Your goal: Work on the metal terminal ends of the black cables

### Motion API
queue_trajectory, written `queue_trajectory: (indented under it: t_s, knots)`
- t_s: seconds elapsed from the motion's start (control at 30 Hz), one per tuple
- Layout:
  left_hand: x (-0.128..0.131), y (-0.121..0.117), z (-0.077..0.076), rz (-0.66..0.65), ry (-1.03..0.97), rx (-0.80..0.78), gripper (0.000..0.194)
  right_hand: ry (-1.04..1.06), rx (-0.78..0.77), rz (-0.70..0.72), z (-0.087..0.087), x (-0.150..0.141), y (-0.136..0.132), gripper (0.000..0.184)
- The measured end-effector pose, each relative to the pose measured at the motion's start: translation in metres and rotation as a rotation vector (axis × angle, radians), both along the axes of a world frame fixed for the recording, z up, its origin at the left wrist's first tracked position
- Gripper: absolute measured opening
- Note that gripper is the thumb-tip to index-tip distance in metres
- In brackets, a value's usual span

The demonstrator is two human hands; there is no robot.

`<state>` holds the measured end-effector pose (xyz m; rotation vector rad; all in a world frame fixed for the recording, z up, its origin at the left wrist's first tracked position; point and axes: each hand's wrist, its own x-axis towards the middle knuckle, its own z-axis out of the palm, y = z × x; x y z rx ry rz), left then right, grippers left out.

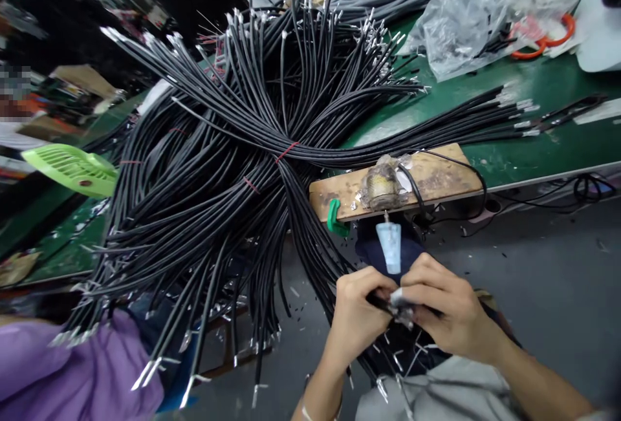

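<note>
My left hand (361, 311) is closed round a black cable (380, 302) just below the wooden board. My right hand (446, 304) faces it, its fingers pinched at the silvery cable end (402, 311). Blur and fingers hide the details between the hands. More black cables with silver foil tips (383, 390) hang beneath them, over my lap. Right above my hands, a pale blue wrapped handle (389, 248) sticks out from a round, crusted metal piece (382, 189) on the wooden board (439, 172).
A large heap of black cables (233, 169) tied with red bands spreads over the green table (533, 78). A green clamp (336, 219) grips the board. Orange-handled scissors (543, 39), a plastic bag (456, 33) and a green fan (72, 169) lie around. A person's purple clothing (82, 369) is at left.
</note>
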<state>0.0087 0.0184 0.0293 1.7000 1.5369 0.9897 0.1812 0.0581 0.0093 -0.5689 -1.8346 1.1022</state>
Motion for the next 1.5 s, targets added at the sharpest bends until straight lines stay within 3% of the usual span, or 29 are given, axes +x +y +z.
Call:
queue_trajectory:
  t_s: [0.13, 0.33, 0.47, 0.6, 0.7, 0.8, 0.9, 1.0, 1.13, 1.3, 1.4, 1.5]
  knots:
    - [-0.005, -0.003, 0.004, -0.054, -0.067, 0.032, 0.006, 0.118, -0.092, -0.175, -0.006, -0.014, -0.006, 0.013]
    - [0.003, -0.014, 0.002, 0.060, 0.004, 0.012, 0.009, 0.198, -0.183, -0.330, -0.021, -0.029, -0.020, 0.016]
    - [0.008, -0.015, 0.000, 0.094, -0.003, 0.026, 0.016, 0.358, -0.457, -0.265, -0.023, -0.038, -0.024, 0.020]
    - [0.007, -0.013, 0.003, 0.014, 0.001, 0.023, 0.021, 0.556, -0.838, -0.086, -0.022, -0.041, -0.016, 0.018]
    - [0.007, -0.012, 0.007, -0.013, 0.014, 0.004, 0.028, 0.581, -0.994, -0.007, -0.021, -0.038, -0.010, 0.018]
    - [0.008, -0.011, 0.008, 0.003, 0.036, -0.015, 0.032, 0.462, -0.909, -0.034, -0.020, -0.030, -0.008, 0.017]
    - [0.009, -0.011, 0.004, -0.012, 0.055, -0.004, 0.026, 0.204, -0.640, -0.117, -0.018, -0.023, -0.007, 0.014]
    - [0.010, -0.011, -0.001, -0.041, 0.067, -0.002, 0.020, 0.027, -0.479, -0.244, -0.015, -0.020, -0.003, 0.033]
    - [0.011, -0.012, -0.001, -0.050, 0.074, -0.031, 0.023, 0.084, -0.572, -0.271, -0.014, -0.014, 0.006, 0.044]
    - [0.011, -0.010, 0.006, -0.027, 0.085, -0.061, 0.035, 0.174, -0.469, 0.075, -0.019, -0.003, 0.010, 0.026]
    - [0.010, -0.008, 0.009, -0.039, 0.038, -0.080, 0.040, 0.267, -0.524, 0.043, -0.022, -0.012, 0.006, 0.013]
    - [0.010, -0.007, 0.008, -0.065, -0.027, -0.071, 0.037, 0.506, -0.715, 0.010, -0.023, -0.028, -0.004, 0.019]
